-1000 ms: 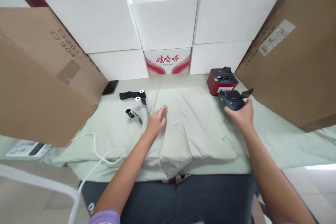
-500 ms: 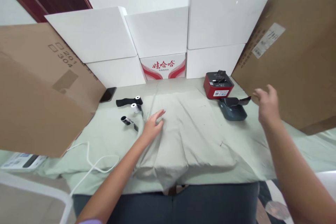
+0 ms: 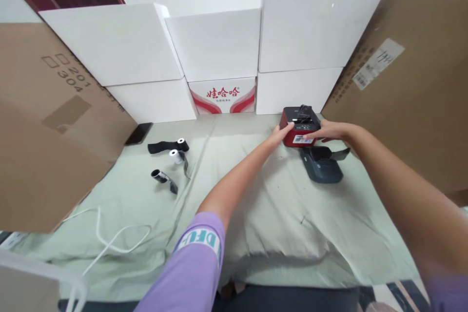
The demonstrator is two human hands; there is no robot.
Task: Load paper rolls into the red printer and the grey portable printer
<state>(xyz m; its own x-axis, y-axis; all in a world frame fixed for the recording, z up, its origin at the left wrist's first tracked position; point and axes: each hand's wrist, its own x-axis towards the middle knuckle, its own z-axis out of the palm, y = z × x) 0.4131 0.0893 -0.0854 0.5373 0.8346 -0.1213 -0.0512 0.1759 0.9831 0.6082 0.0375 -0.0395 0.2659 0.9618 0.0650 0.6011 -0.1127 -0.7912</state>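
My left hand point(image 3: 281, 135) is against the left side of a red-and-black label printer point(image 3: 288, 116), its thumb at the front top edge. On the printer's right side lies my right hand point(image 3: 331, 130), with a finger across the white front label. Both hands clasp the printer between them, and it rests on the cloth. A dark crumpled strip sticks up from its top. Just in front sits a dark blue-grey device point(image 3: 323, 171) with a black strip point(image 3: 340, 154) poking out to the right, below my right hand.
On the left lie a black-tailed roll point(image 3: 182, 145), a white-ended roll point(image 3: 175, 157), a dark roll point(image 3: 159, 176), a phone point(image 3: 139, 134) and a white cable point(image 3: 109, 243). White boxes point(image 3: 214, 46) line the back. Cardboard sheets point(image 3: 54, 146) flank the cloth-covered table point(image 3: 234, 141).
My left hand has moved right and forward, from the middle of the cloth to the red printer. My right hand has come left onto its other side. The view has shifted slightly.
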